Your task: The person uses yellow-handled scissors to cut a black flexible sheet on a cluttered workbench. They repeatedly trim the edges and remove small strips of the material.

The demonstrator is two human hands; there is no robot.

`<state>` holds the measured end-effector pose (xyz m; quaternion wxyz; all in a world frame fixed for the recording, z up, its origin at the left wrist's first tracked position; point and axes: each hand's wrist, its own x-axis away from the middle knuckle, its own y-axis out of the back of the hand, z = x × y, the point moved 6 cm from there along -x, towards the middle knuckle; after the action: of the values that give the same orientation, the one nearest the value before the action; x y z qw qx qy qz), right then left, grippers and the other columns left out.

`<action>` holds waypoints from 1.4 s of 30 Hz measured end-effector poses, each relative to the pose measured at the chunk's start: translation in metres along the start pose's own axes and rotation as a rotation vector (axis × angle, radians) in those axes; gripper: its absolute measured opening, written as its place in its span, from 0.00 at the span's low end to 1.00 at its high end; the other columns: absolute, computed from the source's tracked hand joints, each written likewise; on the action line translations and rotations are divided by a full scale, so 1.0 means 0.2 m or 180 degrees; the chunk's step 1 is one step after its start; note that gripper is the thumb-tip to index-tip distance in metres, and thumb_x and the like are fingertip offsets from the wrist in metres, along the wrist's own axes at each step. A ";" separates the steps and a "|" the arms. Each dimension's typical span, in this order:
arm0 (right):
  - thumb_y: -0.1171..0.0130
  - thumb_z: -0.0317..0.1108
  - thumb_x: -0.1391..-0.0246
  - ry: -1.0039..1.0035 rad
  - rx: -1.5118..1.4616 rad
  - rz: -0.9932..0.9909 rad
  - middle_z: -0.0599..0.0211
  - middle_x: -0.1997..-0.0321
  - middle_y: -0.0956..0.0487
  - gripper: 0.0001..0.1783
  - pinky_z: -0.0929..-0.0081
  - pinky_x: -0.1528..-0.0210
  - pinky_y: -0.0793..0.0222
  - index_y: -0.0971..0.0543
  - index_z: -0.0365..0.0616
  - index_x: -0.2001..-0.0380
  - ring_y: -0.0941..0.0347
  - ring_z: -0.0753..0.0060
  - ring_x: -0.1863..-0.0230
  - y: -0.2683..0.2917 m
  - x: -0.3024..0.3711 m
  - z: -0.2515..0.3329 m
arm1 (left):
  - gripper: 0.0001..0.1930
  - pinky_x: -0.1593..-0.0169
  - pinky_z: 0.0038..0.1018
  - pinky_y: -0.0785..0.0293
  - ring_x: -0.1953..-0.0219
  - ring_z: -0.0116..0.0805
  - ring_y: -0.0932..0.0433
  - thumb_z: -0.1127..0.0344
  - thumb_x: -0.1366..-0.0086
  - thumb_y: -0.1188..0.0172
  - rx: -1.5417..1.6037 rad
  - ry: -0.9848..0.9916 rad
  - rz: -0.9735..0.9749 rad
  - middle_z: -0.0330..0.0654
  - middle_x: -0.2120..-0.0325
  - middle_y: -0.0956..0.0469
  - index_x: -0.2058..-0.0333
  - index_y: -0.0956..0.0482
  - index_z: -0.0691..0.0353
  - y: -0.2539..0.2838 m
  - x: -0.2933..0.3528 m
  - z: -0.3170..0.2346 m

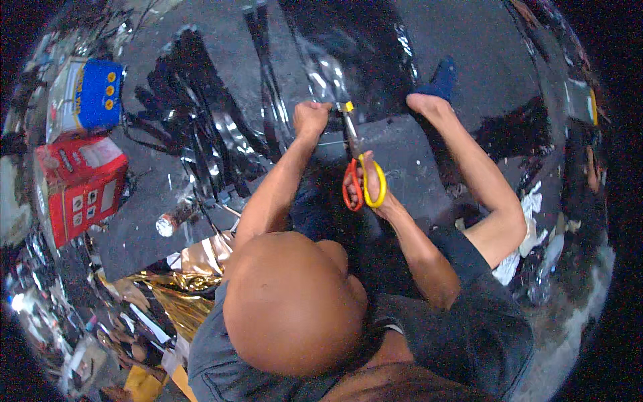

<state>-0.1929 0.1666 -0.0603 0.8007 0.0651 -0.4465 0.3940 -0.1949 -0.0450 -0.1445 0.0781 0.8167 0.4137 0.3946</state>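
My left hand (311, 120) is closed at the near edge of a shiny black plastic sheet (355, 40), its fingers pinching that edge. Just right of it, my right hand (370, 182) has its fingers through the handles of a pair of scissors (382, 179), one loop red, the other yellow. The metal blades point away from me and reach the sheet's edge beside my left fingers. A small yellow piece (345, 106) shows near the blade tips; I cannot tell what it is. How far the blades are parted is unclear.
Several black plastic strips (194, 87) lie on the dark floor to the left. Beyond them stand a blue and white box (100, 94) and a red box (87, 187). Gold foil (181, 301) and scraps lie at lower left. A clear roll (175, 218) and a bare foot beside a blue slipper (443, 80) are nearby.
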 end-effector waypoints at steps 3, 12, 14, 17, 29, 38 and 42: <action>0.64 0.77 0.56 -0.0155 -0.0175 -0.0058 0.68 0.89 0.33 0.41 0.72 0.88 0.37 0.30 0.44 0.80 0.38 0.72 0.91 -0.01 0.01 -0.05 | 0.24 0.54 0.37 0.32 0.59 0.49 0.28 0.60 0.57 0.36 0.0017 -0.0357 -0.0302 0.55 0.61 0.28 0.62 0.28 0.66 -0.01 0.06 -0.08; 0.62 0.71 0.50 0.0268 -0.0147 -0.0300 0.68 0.89 0.34 0.37 0.74 0.89 0.37 0.31 0.42 0.78 0.37 0.73 0.92 0.09 0.08 0.09 | 0.24 0.56 0.33 0.31 0.63 0.43 0.24 0.64 0.54 0.34 0.1349 0.0025 -0.0062 0.50 0.68 0.23 0.58 0.29 0.69 -0.10 -0.07 0.04; 0.61 0.70 0.50 0.0240 -0.0085 -0.0343 0.69 0.90 0.35 0.37 0.74 0.89 0.37 0.31 0.42 0.78 0.37 0.73 0.92 0.07 0.08 0.11 | 0.17 0.61 0.34 0.31 0.69 0.41 0.24 0.63 0.54 0.34 0.0162 -0.0314 -0.0162 0.48 0.75 0.23 0.69 0.26 0.68 -0.03 -0.06 -0.04; 0.62 0.68 0.48 -0.0069 -0.0062 -0.0355 0.68 0.90 0.35 0.35 0.74 0.90 0.37 0.31 0.42 0.79 0.37 0.72 0.92 0.07 0.07 0.03 | 0.18 0.70 0.36 0.33 0.79 0.34 0.27 0.60 0.53 0.34 -0.0244 -0.0588 -0.0335 0.44 0.86 0.26 0.87 0.29 0.67 0.07 -0.05 -0.07; 0.66 0.81 0.61 -0.0623 0.0313 0.0591 0.67 0.85 0.33 0.47 0.74 0.81 0.31 0.30 0.39 0.75 0.32 0.70 0.85 -0.17 0.05 -0.20 | 0.14 0.80 0.29 0.34 0.88 0.28 0.31 0.63 0.48 0.37 0.0815 -0.0022 0.0662 0.40 0.88 0.27 0.87 0.24 0.65 0.22 -0.05 0.04; 0.66 0.79 0.59 -0.0389 -0.0124 0.0539 0.66 0.86 0.33 0.45 0.75 0.84 0.32 0.31 0.40 0.76 0.32 0.70 0.88 -0.22 -0.10 -0.24 | 0.10 0.85 0.22 0.33 0.87 0.29 0.26 0.64 0.45 0.40 0.1062 0.0493 0.0925 0.42 0.85 0.26 0.78 0.23 0.66 0.18 -0.06 0.07; 0.66 0.78 0.58 -0.0321 -0.0333 0.0508 0.66 0.87 0.33 0.45 0.75 0.84 0.32 0.31 0.40 0.77 0.33 0.71 0.89 -0.21 -0.12 -0.23 | 0.12 0.85 0.22 0.33 0.87 0.29 0.26 0.62 0.44 0.41 0.1162 0.0187 0.1003 0.41 0.85 0.26 0.78 0.23 0.66 0.17 -0.07 0.06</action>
<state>-0.1404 0.1445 -0.0950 0.7457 0.0072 -0.5099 0.4288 -0.1703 -0.0740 -0.1456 -0.1454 0.8599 0.3477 0.3442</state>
